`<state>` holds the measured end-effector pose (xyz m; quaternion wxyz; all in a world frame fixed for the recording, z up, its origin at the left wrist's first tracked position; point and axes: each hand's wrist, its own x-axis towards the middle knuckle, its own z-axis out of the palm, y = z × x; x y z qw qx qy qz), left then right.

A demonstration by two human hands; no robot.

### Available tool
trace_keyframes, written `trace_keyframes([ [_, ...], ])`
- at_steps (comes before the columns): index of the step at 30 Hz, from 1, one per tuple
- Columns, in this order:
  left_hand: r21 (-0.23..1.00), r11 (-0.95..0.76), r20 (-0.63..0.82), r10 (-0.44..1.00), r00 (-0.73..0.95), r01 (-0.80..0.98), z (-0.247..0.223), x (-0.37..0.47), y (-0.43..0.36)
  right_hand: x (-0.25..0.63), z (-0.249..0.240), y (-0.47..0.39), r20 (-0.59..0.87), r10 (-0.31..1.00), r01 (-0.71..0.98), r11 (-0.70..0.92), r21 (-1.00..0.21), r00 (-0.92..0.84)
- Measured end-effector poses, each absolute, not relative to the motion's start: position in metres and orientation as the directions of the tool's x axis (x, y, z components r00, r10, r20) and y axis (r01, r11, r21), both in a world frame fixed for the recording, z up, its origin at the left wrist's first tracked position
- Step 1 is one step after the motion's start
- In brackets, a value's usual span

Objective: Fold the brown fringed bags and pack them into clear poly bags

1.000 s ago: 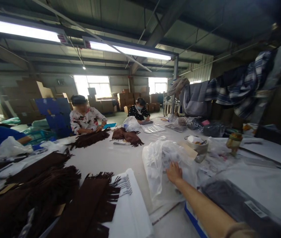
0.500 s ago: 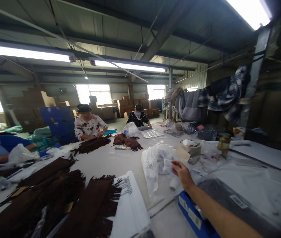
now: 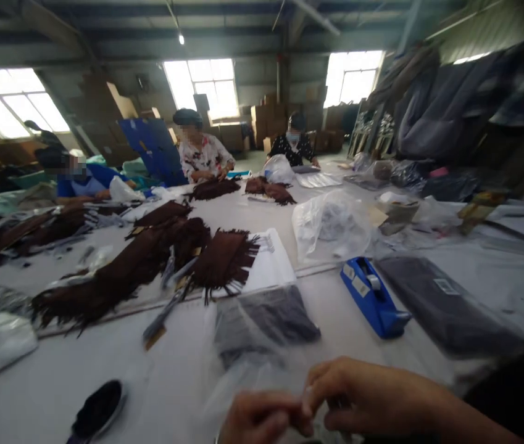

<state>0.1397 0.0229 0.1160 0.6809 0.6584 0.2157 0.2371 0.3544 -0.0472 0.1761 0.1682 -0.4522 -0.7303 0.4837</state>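
Near the bottom edge, my left hand [image 3: 262, 416] and my right hand [image 3: 363, 394] meet at the fingertips, both with curled fingers. Whatever they pinch is too small and blurred to make out. Just beyond them lies a dark folded cloth in a clear plastic bag [image 3: 266, 324]. A brown fringed scarf [image 3: 224, 259] rests on white sheets [image 3: 273, 262] behind the bag. To the right stands a blue tape dispenser [image 3: 373, 299], and behind it a clear bag of white items [image 3: 333, 225].
More brown scarves [image 3: 136, 265] spread across the left of the table. A dark packaged item [image 3: 442, 302] lies at the right. A black-bristled brush [image 3: 97, 410] is at the lower left. Several people sit or stand farther back.
The view has tilted down. My right hand has left the bag of white items and come back toward me. My left hand has come into view and meets it.
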Motion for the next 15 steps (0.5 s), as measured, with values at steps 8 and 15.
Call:
trace_keyframes([
  [8, 0.979, 0.046, 0.088, 0.785, 0.613, -0.201, 0.096, 0.133, 0.016, 0.342, 0.134, -0.048, -0.168, 0.909, 0.393, -0.004, -0.919, -0.382],
  [15, 0.961, 0.277, -0.184, 0.618, 0.764, 0.007, 0.068, 0.158, -0.014, 0.362, 0.12, -0.051, -0.097, 0.983, 0.283, -0.051, -0.958, -0.153],
])
